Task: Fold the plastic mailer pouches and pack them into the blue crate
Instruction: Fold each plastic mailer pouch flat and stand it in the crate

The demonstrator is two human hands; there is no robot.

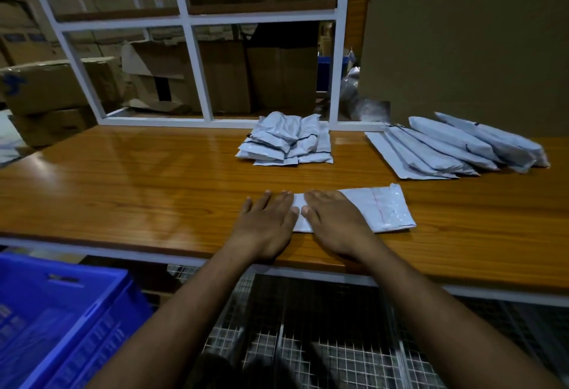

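A pale grey mailer pouch (381, 208) lies flat on the wooden table (123, 179) near its front edge. My left hand (268, 225) and my right hand (335, 222) both press flat on the pouch's left part, fingers straight, thumbs almost touching. A heap of folded pouches (286, 140) sits further back at the table's middle. A fanned row of long unfolded pouches (455, 148) lies at the back right. The blue crate (61, 321) stands below the table at the lower left.
A white metal frame (197, 71) rises along the table's far edge, with cardboard boxes (55, 87) behind it. A large brown board (462, 34) stands at the back right. Wire mesh (323, 342) lies under the table front.
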